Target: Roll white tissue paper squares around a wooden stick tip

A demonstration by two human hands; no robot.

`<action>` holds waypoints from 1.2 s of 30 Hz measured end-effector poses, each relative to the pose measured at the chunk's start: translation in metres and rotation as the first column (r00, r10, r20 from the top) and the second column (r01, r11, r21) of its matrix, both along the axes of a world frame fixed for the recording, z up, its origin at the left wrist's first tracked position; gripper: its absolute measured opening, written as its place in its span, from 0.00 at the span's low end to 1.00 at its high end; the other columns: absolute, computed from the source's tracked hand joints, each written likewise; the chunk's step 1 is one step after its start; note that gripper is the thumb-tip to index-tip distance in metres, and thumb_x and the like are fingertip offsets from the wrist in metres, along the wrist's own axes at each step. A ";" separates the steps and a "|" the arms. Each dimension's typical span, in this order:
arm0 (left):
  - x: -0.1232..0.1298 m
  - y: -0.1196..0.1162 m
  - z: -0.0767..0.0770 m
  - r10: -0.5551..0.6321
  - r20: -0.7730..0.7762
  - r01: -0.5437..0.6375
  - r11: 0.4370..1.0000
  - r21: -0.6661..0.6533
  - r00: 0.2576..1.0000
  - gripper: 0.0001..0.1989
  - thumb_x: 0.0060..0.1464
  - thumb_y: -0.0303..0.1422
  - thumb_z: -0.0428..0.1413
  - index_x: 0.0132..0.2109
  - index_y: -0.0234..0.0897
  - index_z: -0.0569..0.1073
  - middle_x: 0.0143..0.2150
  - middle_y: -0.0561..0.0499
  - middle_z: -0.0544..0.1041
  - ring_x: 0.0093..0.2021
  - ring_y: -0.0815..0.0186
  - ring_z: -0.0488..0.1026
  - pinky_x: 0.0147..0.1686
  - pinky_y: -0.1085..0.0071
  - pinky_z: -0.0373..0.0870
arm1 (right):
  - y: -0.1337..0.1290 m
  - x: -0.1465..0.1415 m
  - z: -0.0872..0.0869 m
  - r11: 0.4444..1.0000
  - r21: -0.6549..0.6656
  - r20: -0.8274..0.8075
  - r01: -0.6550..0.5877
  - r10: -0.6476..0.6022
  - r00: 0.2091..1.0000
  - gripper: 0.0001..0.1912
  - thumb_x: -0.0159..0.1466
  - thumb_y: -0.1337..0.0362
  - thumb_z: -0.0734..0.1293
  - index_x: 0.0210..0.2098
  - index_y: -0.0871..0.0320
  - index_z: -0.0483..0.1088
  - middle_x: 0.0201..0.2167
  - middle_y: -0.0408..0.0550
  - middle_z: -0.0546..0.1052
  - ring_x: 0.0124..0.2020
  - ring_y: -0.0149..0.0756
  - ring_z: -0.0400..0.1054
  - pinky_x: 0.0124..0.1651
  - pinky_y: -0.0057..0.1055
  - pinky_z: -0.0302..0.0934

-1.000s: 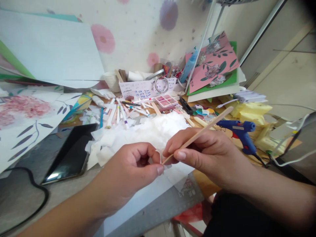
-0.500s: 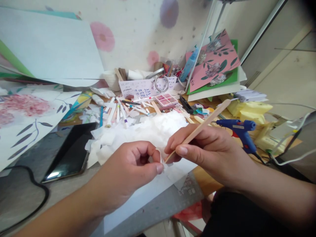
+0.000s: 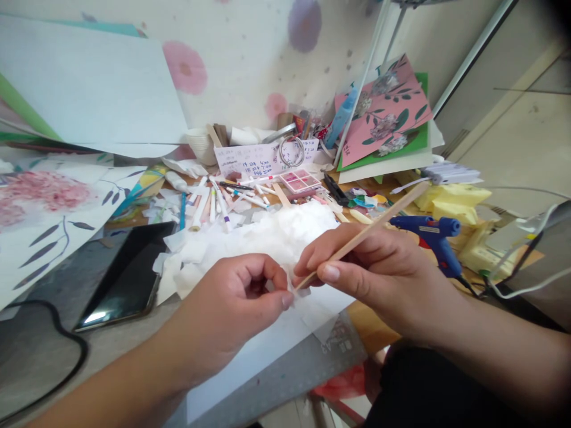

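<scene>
I am gripping a flat, pale wooden craft stick [image 3: 370, 236] in my right hand [image 3: 388, 279], its fingers bent and closing it in against the thumb. The stick is slanting across my grip, its upper end rising to the right and its lower tip pointing down at my other fingertips. On my left hand [image 3: 245, 297], thumb and index finger are nearly meeting, pinching a thin white paper-like scrap [image 3: 295, 298]; its blurred edge is showing just beside the stick's tip, and I cannot tell whether the two are touching. The remaining left fingers are curling inward. Just beyond my hands, a soft heap of white tissue-like pieces [image 3: 298, 229] is lying over a smooth white paper sheet [image 3: 216, 386]. A blue plastic glue gun [image 3: 441, 249] is resting on the wooden counter [image 3: 370, 327], beyond my right wrist.
</scene>
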State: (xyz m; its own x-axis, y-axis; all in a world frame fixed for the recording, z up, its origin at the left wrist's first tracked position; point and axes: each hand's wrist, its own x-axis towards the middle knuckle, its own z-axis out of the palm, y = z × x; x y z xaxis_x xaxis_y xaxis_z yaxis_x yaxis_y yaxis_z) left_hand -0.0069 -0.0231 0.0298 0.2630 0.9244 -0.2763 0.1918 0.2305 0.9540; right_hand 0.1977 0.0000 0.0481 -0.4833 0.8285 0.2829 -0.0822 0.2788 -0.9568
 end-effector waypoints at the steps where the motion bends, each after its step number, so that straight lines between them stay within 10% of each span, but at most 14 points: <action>1: 0.001 0.000 0.000 0.002 -0.008 -0.002 1.000 0.013 1.000 0.05 0.47 0.31 0.61 0.27 0.39 0.72 0.23 0.59 0.68 0.25 0.70 0.59 0.24 0.74 0.56 | -0.001 -0.001 0.000 1.000 0.029 0.018 0.005 -0.005 1.000 0.03 0.63 0.68 0.71 0.32 0.58 0.75 0.30 0.44 0.79 0.34 0.31 0.76 0.37 0.27 0.71; 23: 0.001 0.006 -0.003 0.012 -0.035 -0.012 1.000 -0.026 0.999 0.07 0.47 0.32 0.60 0.25 0.39 0.70 0.22 0.58 0.68 0.24 0.70 0.58 0.25 0.72 0.53 | 0.043 0.032 -0.014 0.970 -0.010 0.161 0.241 -0.237 0.958 0.09 0.62 0.59 0.73 0.31 0.59 0.76 0.27 0.46 0.80 0.30 0.34 0.78 0.36 0.31 0.72; 30: -0.001 0.006 -0.008 0.042 0.047 -0.040 0.998 -0.052 0.998 0.07 0.49 0.31 0.61 0.27 0.38 0.71 0.24 0.57 0.73 0.28 0.68 0.65 0.29 0.71 0.56 | 0.032 0.030 -0.010 0.848 0.431 0.253 0.309 -0.442 0.860 0.04 0.63 0.66 0.69 0.31 0.56 0.74 0.38 0.50 0.80 0.42 0.42 0.74 0.45 0.40 0.68; 36: 0.000 0.007 -0.011 0.082 0.139 -0.073 0.995 -0.068 0.987 0.06 0.49 0.32 0.64 0.28 0.38 0.75 0.25 0.57 0.75 0.30 0.68 0.66 0.33 0.70 0.58 | 0.003 0.007 0.004 0.953 0.304 0.184 -0.009 -0.049 0.982 0.02 0.65 0.69 0.68 0.35 0.59 0.74 0.35 0.49 0.80 0.39 0.37 0.77 0.41 0.33 0.71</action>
